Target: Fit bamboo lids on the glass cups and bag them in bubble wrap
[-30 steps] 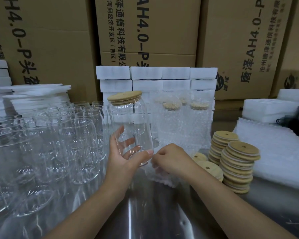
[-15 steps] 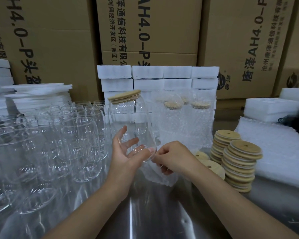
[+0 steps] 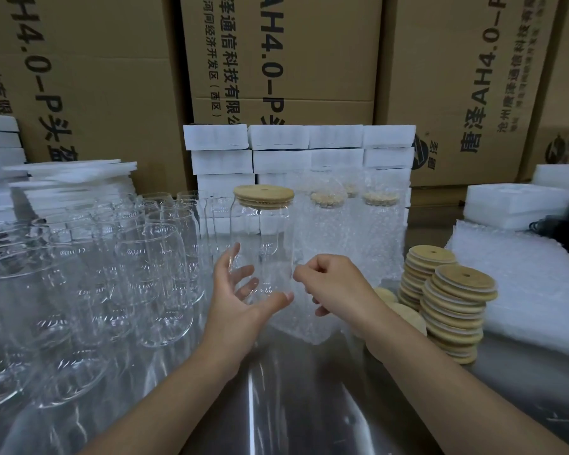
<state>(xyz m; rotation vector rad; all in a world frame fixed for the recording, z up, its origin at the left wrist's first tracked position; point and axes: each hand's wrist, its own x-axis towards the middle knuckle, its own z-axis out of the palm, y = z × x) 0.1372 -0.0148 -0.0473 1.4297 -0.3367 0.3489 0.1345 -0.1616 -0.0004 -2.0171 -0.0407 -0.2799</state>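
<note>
While printed cardboard cartons (image 3: 293, 60) fill the top of the frame, a steel table (image 3: 293, 405) spans the bottom. Empty glass cups (image 3: 155, 274) crowd the left, and bubble wrap sheets (image 3: 523, 284) lie at the right edge. White foam blocks (image 3: 276, 139) stand stacked at centre, with wrapped cups (image 3: 378, 231) in front. Stacked bamboo lids (image 3: 457, 310) sit at lower right. At centre a glass cup (image 3: 263, 238) stands upright off the table, capped by a bamboo lid (image 3: 263, 193). The left hand (image 3: 240, 310) holds its base, fingers spread behind, thumb in front. The right hand (image 3: 339, 287), fingers curled, pinches a bubble wrap bag (image 3: 303, 326) just beside the base.
</note>
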